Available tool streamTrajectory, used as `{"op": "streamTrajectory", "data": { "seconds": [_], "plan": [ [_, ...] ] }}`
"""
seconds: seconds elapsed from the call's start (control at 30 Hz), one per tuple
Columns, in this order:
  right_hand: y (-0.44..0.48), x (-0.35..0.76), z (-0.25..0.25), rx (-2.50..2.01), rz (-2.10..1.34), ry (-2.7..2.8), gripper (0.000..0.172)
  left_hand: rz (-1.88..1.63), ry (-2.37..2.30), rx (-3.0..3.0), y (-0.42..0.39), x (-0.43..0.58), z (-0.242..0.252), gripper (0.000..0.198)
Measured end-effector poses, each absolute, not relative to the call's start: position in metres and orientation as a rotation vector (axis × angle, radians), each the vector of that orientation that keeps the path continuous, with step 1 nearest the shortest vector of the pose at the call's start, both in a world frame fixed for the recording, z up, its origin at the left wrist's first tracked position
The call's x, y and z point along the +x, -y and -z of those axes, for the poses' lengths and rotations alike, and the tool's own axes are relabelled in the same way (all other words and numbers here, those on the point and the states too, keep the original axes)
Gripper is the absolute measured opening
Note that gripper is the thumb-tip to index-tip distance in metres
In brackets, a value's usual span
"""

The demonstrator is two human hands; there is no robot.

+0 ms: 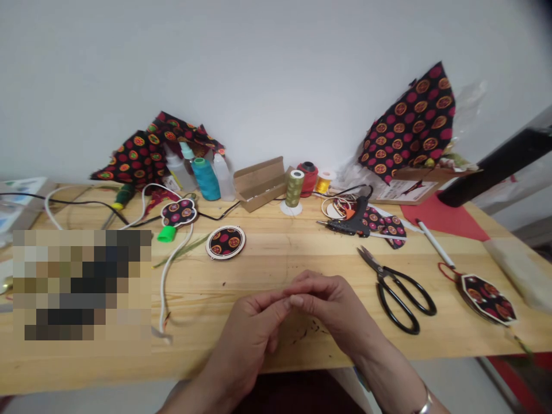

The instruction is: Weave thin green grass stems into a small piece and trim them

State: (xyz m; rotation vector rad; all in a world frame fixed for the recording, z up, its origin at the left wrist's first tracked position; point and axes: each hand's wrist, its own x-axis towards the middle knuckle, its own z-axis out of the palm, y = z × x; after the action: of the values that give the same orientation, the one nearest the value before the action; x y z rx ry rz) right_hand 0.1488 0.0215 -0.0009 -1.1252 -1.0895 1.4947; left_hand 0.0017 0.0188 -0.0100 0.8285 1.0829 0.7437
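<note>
Left hand (249,323) and right hand (340,307) touch, narrowly curled — any held item cannot be discerned — near black-handled metal scissors (381,270).

A round disc (226,242), faced in black fabric printed with orange and dark red circles and ringed by a pale rim, lies flat on the wooden table (190,310), left of its middle and nearer the back edge. Black-handled scissors (383,269) lie right of the middle, dark blades pointing toward the back edge, looped handles spread apart toward the front edge. A many-sided, pale-rimmed fabric piece (489,299) lies near the front-right corner.
</note>
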Motion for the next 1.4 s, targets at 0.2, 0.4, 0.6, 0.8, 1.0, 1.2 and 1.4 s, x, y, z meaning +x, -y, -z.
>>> {"op": "streamTrajectory", "data": {
  "seconds": [0.2,0.4,0.6,0.8,1.0,1.2,1.4],
  "plan": [
    [-0.021,0.150,0.002,-1.166,-1.452,1.042,0.007,-0.738,-0.980,0.750,-0.019,0.000,0.009,0.017],
    [-0.024,0.151,-0.004,-1.238,-1.326,1.131,0.011,-0.731,-0.880,0.543,-0.019,0.000,0.007,0.020],
    [-0.024,0.150,-0.010,-1.286,-1.273,1.173,0.013,-0.709,-0.896,0.534,-0.019,0.001,0.007,0.021],
    [-0.025,0.149,-0.011,-1.299,-1.277,1.160,0.014,-0.736,-0.902,0.578,-0.020,0.003,0.006,0.024],
    [-0.024,0.148,-0.012,-1.311,-1.297,1.146,0.015,-0.725,-0.876,0.599,-0.017,0.000,0.007,0.021],
    [-0.024,0.149,-0.014,-1.341,-1.274,1.163,0.017,-0.741,-0.839,0.507,-0.019,0.000,0.000,0.023],
    [-0.025,0.150,-0.014,-1.346,-1.269,1.172,0.018,-0.758,-0.863,0.359,-0.020,-0.001,-0.006,0.027]
  ]
}}
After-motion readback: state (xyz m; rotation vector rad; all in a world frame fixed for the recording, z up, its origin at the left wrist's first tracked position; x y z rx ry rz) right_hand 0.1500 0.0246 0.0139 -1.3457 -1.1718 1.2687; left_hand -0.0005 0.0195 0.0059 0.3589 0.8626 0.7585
